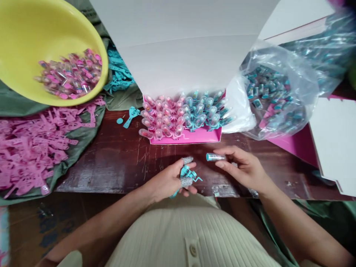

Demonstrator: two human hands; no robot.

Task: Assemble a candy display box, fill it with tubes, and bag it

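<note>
My left hand (pixel 169 180), with grey wraps on two fingertips, is closed around a turquoise plastic piece (pixel 187 172) that has a thin crank-like end. Between thumb and fingers, my right hand (pixel 241 167) holds a small clear tube with a turquoise cap (pixel 214 157), lying sideways just above the table. The two held parts are apart. Beyond them stands a box with a pink front edge (pixel 186 138) and a raised white lid. Inside it, pink clear-domed tubes (pixel 167 118) fill the left and turquoise ones (pixel 204 111) the right, upright or slightly tilted.
At the left, a yellow basin (pixel 97 33) holds pink tubes above a heap of pink plastic pieces (pixel 36 144). Turquoise pieces (pixel 118 70) lie behind. One loose turquoise piece (pixel 131 116) sits left of the box. A clear bag (pixel 303 81) of turquoise-capped tubes stands right.
</note>
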